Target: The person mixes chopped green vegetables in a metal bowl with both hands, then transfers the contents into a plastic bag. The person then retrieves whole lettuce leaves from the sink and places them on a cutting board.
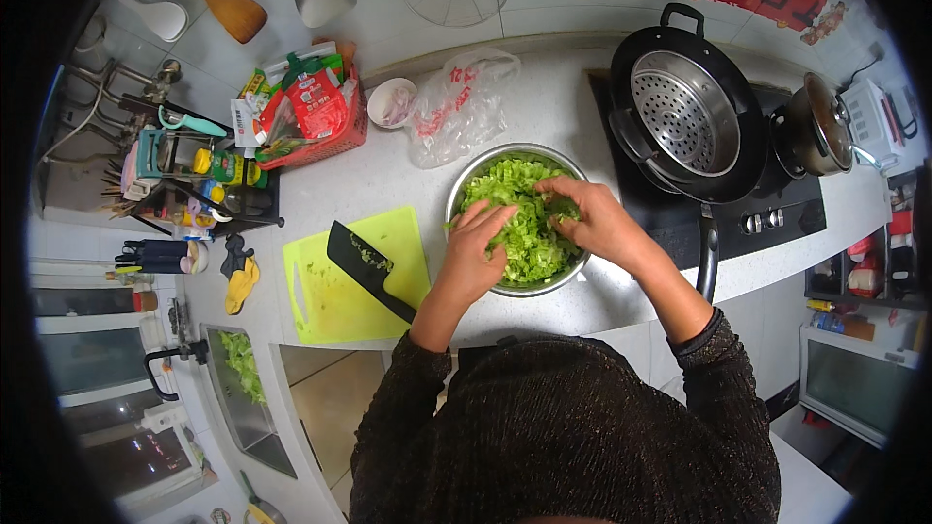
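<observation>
Chopped leafy greens [526, 225] fill a round stainless steel bowl [535, 292] on the countertop. My left hand [477, 244] rests on the left side of the greens, fingers spread. On the right side, my right hand [593, 218] has its thumb and fingers curved into the greens; whether it grips any of them I cannot tell. Left of the bowl lies a yellow-green cutting board [328, 306], and across it a black kitchen knife [362, 262] with green bits on its blade.
A wok with a steamer insert [681, 109] and a lidded pot [819, 124] stand on the black stove [670, 233]. Behind the bowl are a plastic bag [462, 116], a small white bowl [392, 102] and a red basket [342, 144]. More greens [244, 367] lie in the sink [255, 437].
</observation>
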`<state>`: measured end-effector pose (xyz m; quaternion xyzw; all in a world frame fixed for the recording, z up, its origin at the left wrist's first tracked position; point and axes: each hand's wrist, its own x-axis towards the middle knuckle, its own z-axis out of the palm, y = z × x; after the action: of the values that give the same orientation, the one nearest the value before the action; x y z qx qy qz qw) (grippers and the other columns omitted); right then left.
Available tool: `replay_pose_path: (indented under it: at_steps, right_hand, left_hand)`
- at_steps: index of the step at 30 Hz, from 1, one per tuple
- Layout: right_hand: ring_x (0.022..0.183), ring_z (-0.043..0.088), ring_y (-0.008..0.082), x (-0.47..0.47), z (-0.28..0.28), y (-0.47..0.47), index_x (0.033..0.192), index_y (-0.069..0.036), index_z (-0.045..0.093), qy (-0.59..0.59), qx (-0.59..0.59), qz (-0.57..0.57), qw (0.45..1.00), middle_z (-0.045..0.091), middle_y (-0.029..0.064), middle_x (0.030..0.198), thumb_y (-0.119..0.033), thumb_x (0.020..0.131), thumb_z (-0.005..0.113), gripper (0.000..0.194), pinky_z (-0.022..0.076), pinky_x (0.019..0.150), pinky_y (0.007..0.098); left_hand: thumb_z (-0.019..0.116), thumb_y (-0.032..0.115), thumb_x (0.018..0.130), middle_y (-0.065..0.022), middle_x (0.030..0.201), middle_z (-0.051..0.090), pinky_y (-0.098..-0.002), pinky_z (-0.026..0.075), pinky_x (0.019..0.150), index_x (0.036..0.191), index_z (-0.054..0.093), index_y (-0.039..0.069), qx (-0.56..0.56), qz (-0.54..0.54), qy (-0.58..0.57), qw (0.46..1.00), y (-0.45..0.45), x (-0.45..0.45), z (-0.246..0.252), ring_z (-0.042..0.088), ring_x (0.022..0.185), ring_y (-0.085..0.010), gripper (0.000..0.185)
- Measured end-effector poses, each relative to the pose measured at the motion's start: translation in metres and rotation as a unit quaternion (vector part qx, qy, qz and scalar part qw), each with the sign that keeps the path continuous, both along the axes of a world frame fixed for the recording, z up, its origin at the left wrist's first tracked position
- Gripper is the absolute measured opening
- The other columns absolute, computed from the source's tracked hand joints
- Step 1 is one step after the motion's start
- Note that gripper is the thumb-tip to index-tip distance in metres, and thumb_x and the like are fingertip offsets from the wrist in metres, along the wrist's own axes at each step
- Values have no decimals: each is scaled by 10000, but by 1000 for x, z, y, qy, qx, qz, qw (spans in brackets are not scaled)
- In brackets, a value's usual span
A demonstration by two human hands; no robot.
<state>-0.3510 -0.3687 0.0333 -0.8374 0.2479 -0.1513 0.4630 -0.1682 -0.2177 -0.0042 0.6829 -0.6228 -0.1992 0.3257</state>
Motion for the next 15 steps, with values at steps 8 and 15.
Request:
replay_pose_path:
  at_steps: [8, 15]
  right_hand:
    - [1425, 267, 444, 58, -70, 66, 1419, -160, 464, 176, -255, 134, 941, 338, 154, 1532, -394, 800, 736, 715, 314, 1027, 715]
    - [1416, 291, 435, 70, -73, 24, 1379, -164, 499, 173, -267, 61, 946, 350, 139, 1526, -306, 752, 761, 695, 329, 1023, 685]
  left_hand:
    - [471, 189, 964, -242, 1457, 448, -396, 327, 1127, 1426, 485, 62, -12, 138, 239, 961, -1, 10, -39, 412, 1380, -349, 480]
    - [446, 209, 983, -232, 1481, 419, -393, 313, 1131, 1467, 413, 43, 2, 160, 230, 960, 5, 7, -39, 397, 1391, -338, 513]
